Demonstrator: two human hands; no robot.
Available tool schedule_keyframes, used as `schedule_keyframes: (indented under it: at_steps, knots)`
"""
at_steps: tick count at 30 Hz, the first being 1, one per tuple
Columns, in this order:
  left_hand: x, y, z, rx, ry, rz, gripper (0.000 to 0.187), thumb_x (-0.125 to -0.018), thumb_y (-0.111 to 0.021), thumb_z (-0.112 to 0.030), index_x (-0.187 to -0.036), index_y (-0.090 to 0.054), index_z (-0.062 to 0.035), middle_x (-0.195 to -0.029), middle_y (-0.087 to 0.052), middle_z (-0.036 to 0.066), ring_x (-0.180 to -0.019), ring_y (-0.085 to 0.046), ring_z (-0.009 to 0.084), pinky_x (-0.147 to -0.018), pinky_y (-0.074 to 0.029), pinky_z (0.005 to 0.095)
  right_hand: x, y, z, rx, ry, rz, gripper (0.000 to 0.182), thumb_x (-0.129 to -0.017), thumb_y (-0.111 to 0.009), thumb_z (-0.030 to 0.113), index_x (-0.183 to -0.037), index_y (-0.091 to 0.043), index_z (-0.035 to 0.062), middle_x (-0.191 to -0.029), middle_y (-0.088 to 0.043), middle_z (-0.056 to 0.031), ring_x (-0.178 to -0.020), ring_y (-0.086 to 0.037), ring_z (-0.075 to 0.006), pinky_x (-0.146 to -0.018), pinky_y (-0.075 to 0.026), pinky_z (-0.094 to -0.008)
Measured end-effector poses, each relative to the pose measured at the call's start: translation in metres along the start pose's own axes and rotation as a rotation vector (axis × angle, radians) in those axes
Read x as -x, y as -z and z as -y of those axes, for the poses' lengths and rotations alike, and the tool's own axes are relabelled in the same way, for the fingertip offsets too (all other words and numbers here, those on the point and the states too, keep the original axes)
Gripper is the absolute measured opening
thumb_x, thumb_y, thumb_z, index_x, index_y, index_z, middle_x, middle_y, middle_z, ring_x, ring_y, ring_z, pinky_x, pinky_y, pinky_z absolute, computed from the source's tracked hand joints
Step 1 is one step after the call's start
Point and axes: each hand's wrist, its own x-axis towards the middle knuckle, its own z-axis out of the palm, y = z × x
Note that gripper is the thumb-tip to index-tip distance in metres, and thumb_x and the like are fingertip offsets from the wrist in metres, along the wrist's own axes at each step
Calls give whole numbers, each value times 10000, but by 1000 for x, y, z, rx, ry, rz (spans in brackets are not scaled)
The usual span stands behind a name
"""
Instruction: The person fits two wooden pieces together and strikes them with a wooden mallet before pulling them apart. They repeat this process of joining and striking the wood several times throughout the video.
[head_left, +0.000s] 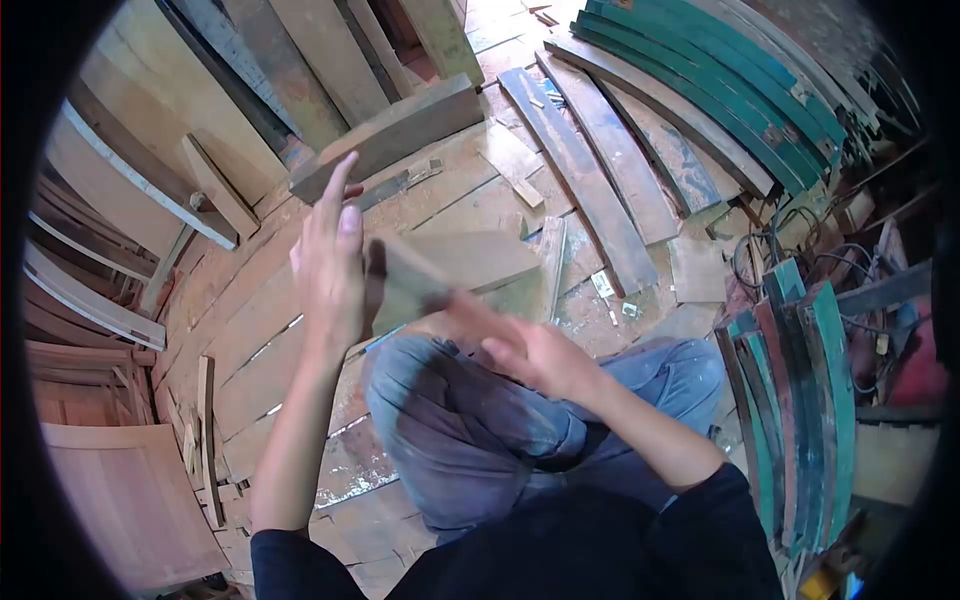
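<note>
My right hand (545, 360) is closed around the wooden handle of a long tool (475, 315), held over my lap. The tool is blurred by motion; past a dark band it runs on as a paler, straight length toward my left hand. My left hand (330, 260) is raised at the left, fingers stretched out and thumb apart, with nothing seen in its grasp. Just beyond the tool, a wooden board (480, 258) lies in front of my crossed legs, its left part overlapped by the tool.
A thick wooden beam (400, 130) lies ahead on the plank floor (250, 345). Curved timber pieces (580, 180) and green curved slats (710, 85) spread at the upper right. More green slats (790, 420) stand at my right. Panels (180, 90) lean at the left.
</note>
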Motion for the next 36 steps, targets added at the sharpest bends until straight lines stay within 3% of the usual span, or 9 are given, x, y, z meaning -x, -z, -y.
schedule_keyframes:
  at_steps: [4, 12, 16, 23, 26, 30, 31, 33, 36]
  knots:
    - [18, 9, 29, -22, 29, -17, 662, -1014, -451, -571, -1553, -469, -188, -1318, -589, 107, -628, -496, 102, -696, -531, 312, -23, 13, -143, 251, -491, -144, 542, -1014, -562, 490, -1082, -716, -25, -890, -707, -308, -881, -679, -512, -790, -553, -527]
    - [12, -1, -3, 90, 135, -9, 627, -1056, -329, -529, -1529, -490, -150, -1325, -631, 155, -1056, -576, 258, -1001, -378, 432, -1, -9, 5, 70, -53, -18, 558, -1036, -515, 513, -1274, -608, 16, -1050, -697, -299, -991, -683, -468, -861, -546, -486]
    - [20, 9, 15, -173, 18, -39, 630, -1070, -307, -535, -1527, -493, -144, -1327, -638, 159, -1054, -613, 282, -953, -440, 404, -29, 3, -121, 211, -348, -100, 570, -1034, -518, 519, -1172, -675, -11, -962, -712, -302, -932, -700, -464, -814, -551, -516]
    - [9, -10, 8, 324, -35, -59, 746, -1045, -325, -628, -1606, -370, -139, -1456, -548, 188, -534, -439, 28, -475, -343, 227, 4, -9, 44, 210, 20, -110, 530, -1039, -533, 481, -1077, -674, -28, -891, -718, -275, -866, -700, -472, -779, -558, -508]
    - [0, -8, 1, 317, -114, -91, 765, -1046, -317, -634, -1625, -318, -134, -1488, -514, 222, -486, -390, 16, -428, -279, 222, -2, -9, 0, 87, 60, -113, 530, -1037, -535, 479, -1122, -675, -26, -883, -708, -297, -873, -705, -469, -780, -564, -502]
    - [-7, 1, -11, 309, -150, -116, 787, -1042, -300, -656, -1631, -300, -133, -1504, -499, 239, -468, -371, 13, -408, -252, 220, -29, 20, -84, 188, -391, -23, 555, -1035, -523, 495, -1188, -682, -14, -903, -706, -315, -909, -716, -451, -800, -571, -492]
    - [-11, -2, -11, 310, -156, -110, 792, -1040, -295, -662, -1631, -300, -134, -1505, -499, 240, -465, -368, 13, -405, -248, 220, -32, 27, -67, 231, -488, -15, 552, -1036, -522, 492, -1198, -683, -11, -906, -706, -320, -918, -719, -446, -804, -572, -490]
    - [-5, -11, -18, 300, -92, -93, 812, -1034, -282, -679, -1630, -299, -128, -1507, -501, 235, -473, -379, 18, -410, -260, 220, -17, -6, -32, -92, -11, -138, 559, -1034, -540, 474, -1282, -620, -21, -940, -702, -334, -936, -708, -468, -837, -563, -506]
    - [-7, -18, -20, 217, -150, -64, 847, -1020, -268, -705, -1630, -295, -118, -1503, -513, 221, -506, -426, 26, -454, -318, 217, 19, 26, 99, 110, -164, 122, 565, -1027, -542, 484, -1310, -577, -4, -1051, -698, -322, -1029, -677, -494, -901, -545, -495]
